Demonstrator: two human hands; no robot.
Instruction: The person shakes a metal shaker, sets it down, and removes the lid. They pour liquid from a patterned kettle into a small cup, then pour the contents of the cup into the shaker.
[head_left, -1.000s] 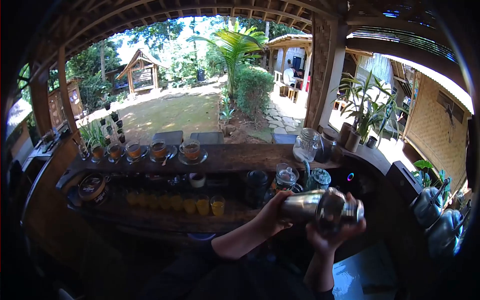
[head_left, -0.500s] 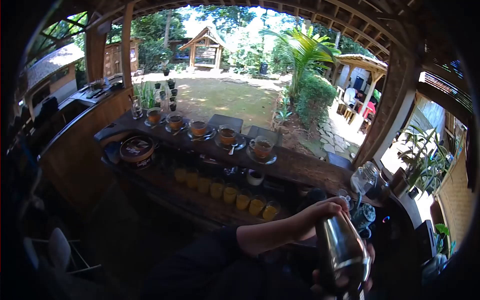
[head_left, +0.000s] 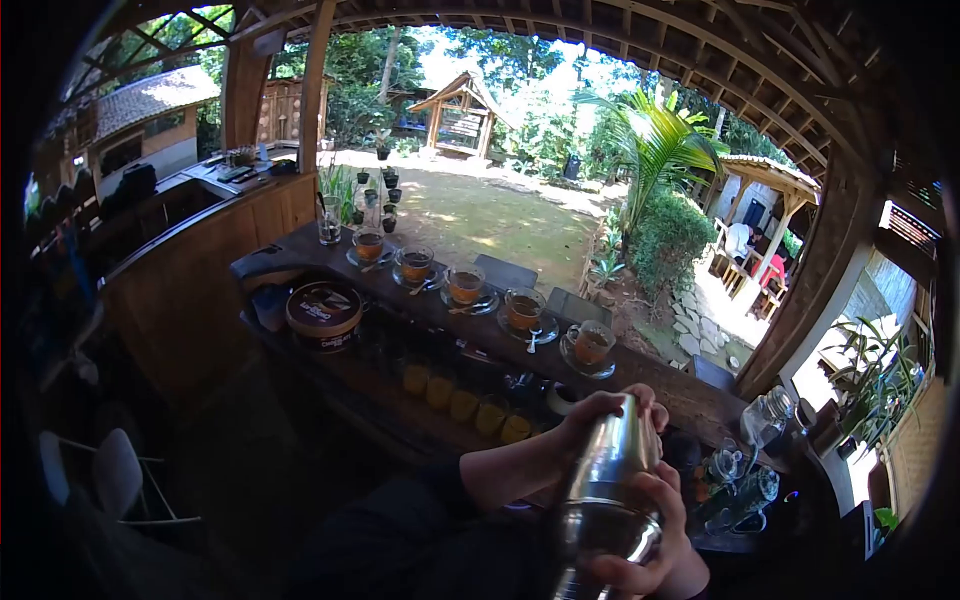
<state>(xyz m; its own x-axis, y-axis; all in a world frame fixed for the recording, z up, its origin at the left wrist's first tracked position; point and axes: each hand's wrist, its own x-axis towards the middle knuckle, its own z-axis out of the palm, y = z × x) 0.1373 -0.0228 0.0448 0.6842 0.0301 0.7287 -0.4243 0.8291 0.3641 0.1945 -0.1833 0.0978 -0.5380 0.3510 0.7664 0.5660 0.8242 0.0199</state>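
Observation:
A shiny metal cocktail shaker (head_left: 606, 462) is tilted in front of me, its far end pointing up and away. My left hand (head_left: 585, 420) closes over that far end, fingers curled round the top. Lower down, my right hand (head_left: 668, 515) wraps round the shaker's right side and near part. Beyond the hands, a glass cup of amber drink (head_left: 592, 345) rests on its saucer on the wooden bar top (head_left: 675, 390). Glasses of yellow-orange drink (head_left: 490, 416) stand in a row on the lower level, partly hidden by my left arm.
Several more glass cups (head_left: 466, 286) with saucers and spoons line the bar. A round brown tub (head_left: 324, 312) sits at the left. Glass jars (head_left: 768, 416) and mugs (head_left: 745, 498) stand at the right. A white chair (head_left: 118, 475) is at lower left; people sit outside under a roofed shelter.
Both hands have moved left and slightly up with the shaker, which now leans the other way. The view has shifted, so the bar and cups appear further right.

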